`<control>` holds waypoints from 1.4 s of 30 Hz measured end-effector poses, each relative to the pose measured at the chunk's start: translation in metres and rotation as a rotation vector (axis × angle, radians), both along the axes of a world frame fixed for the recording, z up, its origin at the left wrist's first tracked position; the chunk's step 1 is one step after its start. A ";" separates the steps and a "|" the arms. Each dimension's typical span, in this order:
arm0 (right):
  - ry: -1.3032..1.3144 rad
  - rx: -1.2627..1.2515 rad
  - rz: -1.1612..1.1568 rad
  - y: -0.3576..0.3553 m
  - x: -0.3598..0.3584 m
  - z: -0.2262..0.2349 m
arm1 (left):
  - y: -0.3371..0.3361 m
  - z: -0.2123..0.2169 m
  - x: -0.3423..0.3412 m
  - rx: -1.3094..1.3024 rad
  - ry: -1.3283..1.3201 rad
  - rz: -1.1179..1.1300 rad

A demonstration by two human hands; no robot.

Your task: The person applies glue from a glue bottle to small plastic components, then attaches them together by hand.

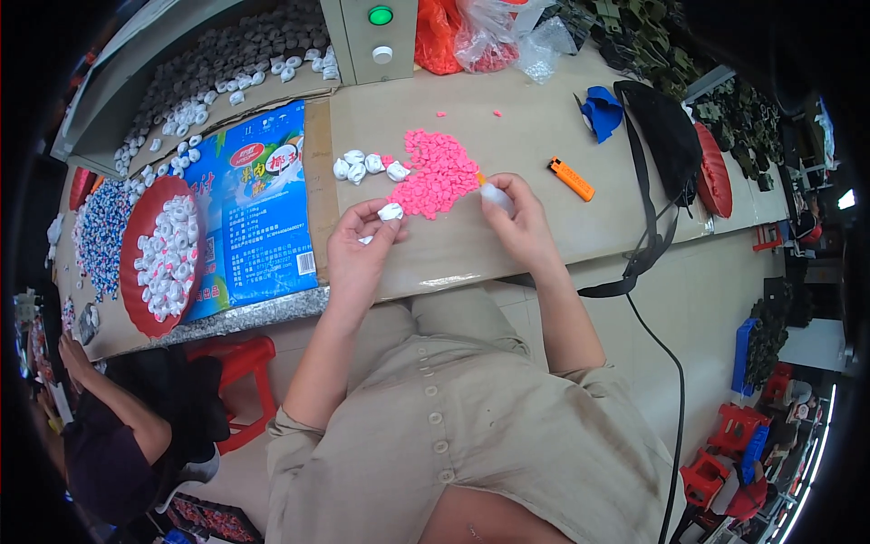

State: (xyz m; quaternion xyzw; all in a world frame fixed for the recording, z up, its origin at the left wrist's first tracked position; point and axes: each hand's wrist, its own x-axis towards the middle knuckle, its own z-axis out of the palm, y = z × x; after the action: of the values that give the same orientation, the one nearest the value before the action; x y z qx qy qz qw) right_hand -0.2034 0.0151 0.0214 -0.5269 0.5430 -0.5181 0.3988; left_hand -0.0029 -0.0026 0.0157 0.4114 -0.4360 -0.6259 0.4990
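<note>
My left hand (362, 238) pinches a small white knobbly piece (391, 212) between thumb and fingertips; a bit of white also shows lower in its fingers. My right hand (518, 222) is closed on a small translucent white tool with an orange tip (497, 194), which points at the right edge of a pile of small pink pieces (439, 172). The pile lies flat on the table just beyond both hands. Several white knobbly pieces (354, 167) like the held one sit at the pile's left.
A red bowl (136, 304) of white pieces with pink spots stands left, by a blue printed sheet (263, 204). At right lie an orange lighter (571, 179), a blue scrap (602, 114) and a black strapped bag (666, 136). A grey machine (362, 45) stands behind. Another person (113, 435) sits at left.
</note>
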 end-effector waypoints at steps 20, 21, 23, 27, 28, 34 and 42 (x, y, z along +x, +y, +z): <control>0.766 -0.052 0.165 -0.016 0.020 0.010 | 0.005 -0.009 0.000 -0.020 -0.012 -0.044; 0.731 -0.060 0.152 -0.015 0.021 0.010 | 0.006 -0.009 0.000 -0.014 -0.024 -0.060; 0.697 -0.070 0.141 -0.014 0.020 0.008 | 0.006 -0.008 0.000 -0.009 -0.036 -0.073; 0.162 0.065 0.164 -0.008 0.030 0.013 | 0.007 -0.009 0.000 -0.024 -0.038 -0.107; 0.072 0.086 0.187 -0.006 0.037 0.016 | 0.007 -0.010 0.001 -0.030 -0.038 -0.116; -0.070 0.212 0.213 -0.007 0.046 0.013 | 0.008 -0.011 0.001 -0.088 -0.034 -0.142; -0.097 0.251 0.245 -0.010 0.046 0.010 | 0.006 -0.010 0.004 -0.127 -0.075 -0.172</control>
State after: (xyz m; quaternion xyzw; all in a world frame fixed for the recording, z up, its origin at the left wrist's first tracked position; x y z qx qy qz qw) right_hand -0.1571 0.0047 0.0312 -0.5095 0.5153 -0.4188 0.5472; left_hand 0.0007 0.0039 0.0054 0.3633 -0.5268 -0.6216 0.4517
